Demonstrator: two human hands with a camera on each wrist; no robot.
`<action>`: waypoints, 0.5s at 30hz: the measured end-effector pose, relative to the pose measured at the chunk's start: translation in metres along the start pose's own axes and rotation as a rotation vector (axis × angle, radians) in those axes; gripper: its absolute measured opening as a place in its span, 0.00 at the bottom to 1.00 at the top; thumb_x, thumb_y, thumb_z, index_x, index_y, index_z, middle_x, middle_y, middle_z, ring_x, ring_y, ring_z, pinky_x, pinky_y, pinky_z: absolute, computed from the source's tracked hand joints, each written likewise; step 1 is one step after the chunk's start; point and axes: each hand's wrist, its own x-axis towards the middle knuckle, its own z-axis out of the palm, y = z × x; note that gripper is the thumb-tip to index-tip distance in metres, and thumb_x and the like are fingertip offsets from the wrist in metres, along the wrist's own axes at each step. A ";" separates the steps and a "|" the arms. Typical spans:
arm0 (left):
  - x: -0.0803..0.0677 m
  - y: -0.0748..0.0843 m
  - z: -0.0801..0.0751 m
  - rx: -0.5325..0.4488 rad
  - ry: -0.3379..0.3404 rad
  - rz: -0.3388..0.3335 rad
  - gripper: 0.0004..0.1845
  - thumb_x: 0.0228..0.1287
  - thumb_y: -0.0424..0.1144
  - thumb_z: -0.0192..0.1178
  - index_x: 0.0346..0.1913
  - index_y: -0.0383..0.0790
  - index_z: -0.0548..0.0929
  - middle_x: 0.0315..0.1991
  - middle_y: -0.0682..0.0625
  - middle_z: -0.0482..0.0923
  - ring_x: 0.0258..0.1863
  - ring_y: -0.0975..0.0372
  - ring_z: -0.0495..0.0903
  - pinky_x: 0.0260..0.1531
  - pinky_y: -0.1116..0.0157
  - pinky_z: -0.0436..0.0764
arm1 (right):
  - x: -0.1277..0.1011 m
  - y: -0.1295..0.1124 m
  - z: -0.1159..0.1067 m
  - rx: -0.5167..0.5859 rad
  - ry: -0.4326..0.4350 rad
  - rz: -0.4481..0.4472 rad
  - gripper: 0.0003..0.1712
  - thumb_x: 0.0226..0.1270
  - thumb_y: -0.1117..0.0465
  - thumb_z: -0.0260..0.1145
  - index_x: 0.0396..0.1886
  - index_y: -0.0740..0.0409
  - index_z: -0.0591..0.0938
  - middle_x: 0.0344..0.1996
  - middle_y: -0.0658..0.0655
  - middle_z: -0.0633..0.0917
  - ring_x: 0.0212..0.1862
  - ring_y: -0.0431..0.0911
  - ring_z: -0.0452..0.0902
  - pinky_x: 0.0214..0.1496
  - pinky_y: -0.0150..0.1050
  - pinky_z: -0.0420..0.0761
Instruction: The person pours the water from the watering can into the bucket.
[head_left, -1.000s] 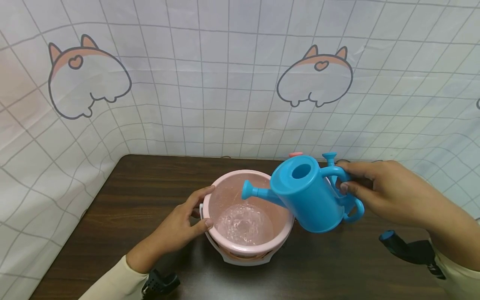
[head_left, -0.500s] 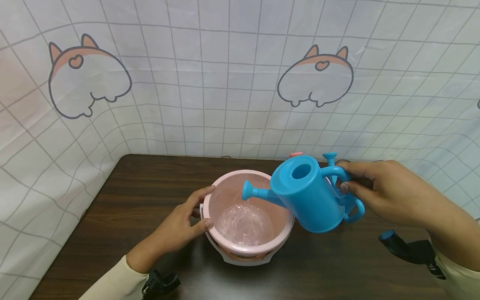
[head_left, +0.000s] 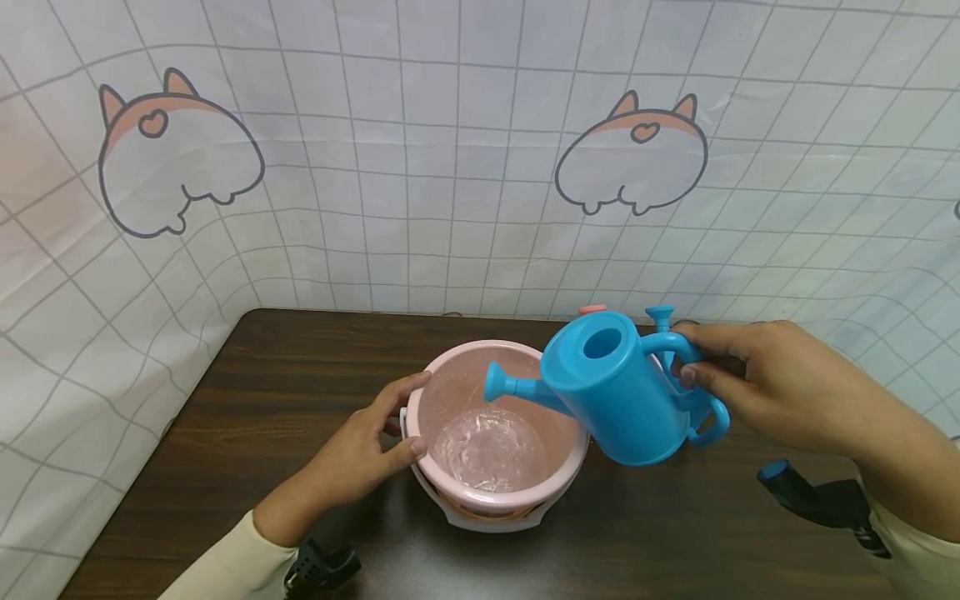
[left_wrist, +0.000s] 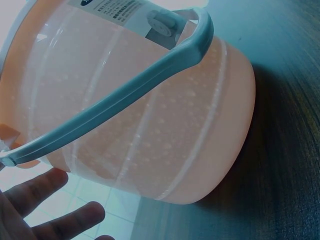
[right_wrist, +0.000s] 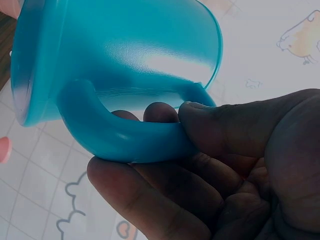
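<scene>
A pink bucket (head_left: 498,500) stands on the dark table with rippling water (head_left: 491,450) inside. My left hand (head_left: 367,446) holds its left rim, thumb and index finger over the edge; in the left wrist view two fingers (left_wrist: 75,220) reach out beside the bucket wall (left_wrist: 165,130). A blue watering can (head_left: 615,400) is tilted in the air, its spout (head_left: 517,385) over the bucket. My right hand (head_left: 780,387) grips the can's handle (right_wrist: 130,137), with thumb and fingers around it. Any stream at the spout is too faint to make out.
Behind the held can, a second blue spout head (head_left: 660,315) and handle (head_left: 708,425) show, mostly hidden. A small pink piece (head_left: 592,309) peeks out there too. The bucket's carrying handle (left_wrist: 110,110) hangs down. A gridded curtain (head_left: 450,167) closes off the table's back edge.
Both hands, the watering can and the bucket stay in place. Only the ripples on the water in the bucket have shifted.
</scene>
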 end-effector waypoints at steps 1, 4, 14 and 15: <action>0.000 0.000 0.000 -0.001 0.000 -0.001 0.38 0.72 0.55 0.61 0.80 0.57 0.58 0.59 0.47 0.78 0.45 0.58 0.85 0.45 0.49 0.82 | 0.000 0.000 0.000 0.000 0.001 -0.002 0.27 0.61 0.70 0.75 0.61 0.63 0.84 0.40 0.49 0.89 0.28 0.32 0.73 0.29 0.34 0.75; 0.000 0.000 0.000 -0.002 -0.001 -0.005 0.38 0.72 0.55 0.61 0.80 0.57 0.58 0.59 0.47 0.78 0.45 0.58 0.85 0.45 0.49 0.83 | 0.000 0.000 0.000 -0.001 0.004 -0.005 0.26 0.61 0.70 0.75 0.61 0.63 0.84 0.39 0.48 0.89 0.28 0.32 0.73 0.29 0.34 0.74; 0.000 0.000 0.000 0.003 0.000 -0.008 0.38 0.72 0.55 0.61 0.80 0.57 0.58 0.58 0.47 0.78 0.44 0.61 0.84 0.44 0.50 0.83 | 0.001 -0.001 -0.001 -0.006 0.009 -0.006 0.26 0.60 0.70 0.75 0.60 0.62 0.84 0.37 0.45 0.88 0.27 0.32 0.72 0.28 0.34 0.73; 0.000 0.000 0.000 0.002 -0.001 -0.007 0.38 0.72 0.55 0.61 0.80 0.57 0.58 0.58 0.47 0.78 0.44 0.61 0.84 0.44 0.50 0.83 | 0.001 -0.001 -0.001 -0.004 0.009 -0.007 0.26 0.60 0.70 0.75 0.60 0.61 0.84 0.37 0.45 0.88 0.27 0.32 0.71 0.28 0.34 0.73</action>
